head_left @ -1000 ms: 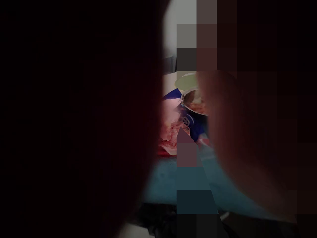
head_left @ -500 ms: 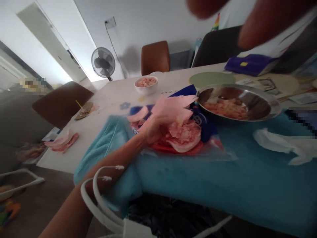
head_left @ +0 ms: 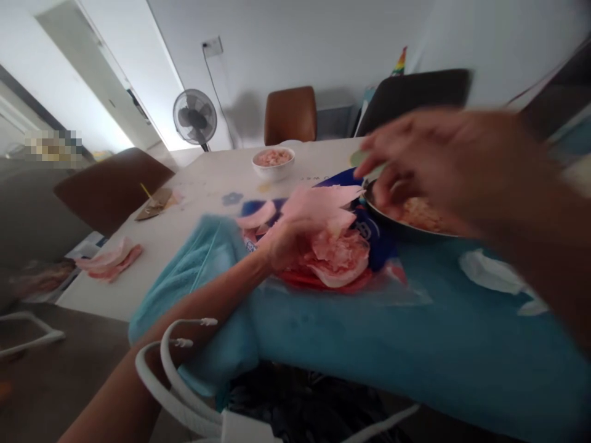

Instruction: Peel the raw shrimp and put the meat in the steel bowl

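Note:
My left hand (head_left: 286,246) rests on the table with its fingers closed on a pink sheet (head_left: 318,203), beside a stack of round pink wrappers (head_left: 339,261) lying on a blue packet (head_left: 369,237) over a red board. My right hand (head_left: 443,163) is blurred by motion, close to the camera, above the near rim of a metal bowl (head_left: 406,224) holding pinkish minced filling (head_left: 420,214). Its fingers curl slightly and look apart, with nothing visible in them.
A teal towel (head_left: 369,344) covers the near part of the white table (head_left: 207,191). A small white bowl of filling (head_left: 273,161) stands further back. Pink pieces (head_left: 108,261) lie at the left edge. Chairs and a fan (head_left: 194,117) stand around. White cords (head_left: 170,363) hang near me.
A second ago dark shapes close to the lens blocked nearly all the view. My right hand has since dropped from the top of the picture to over the metal bowl. The left hand stayed put.

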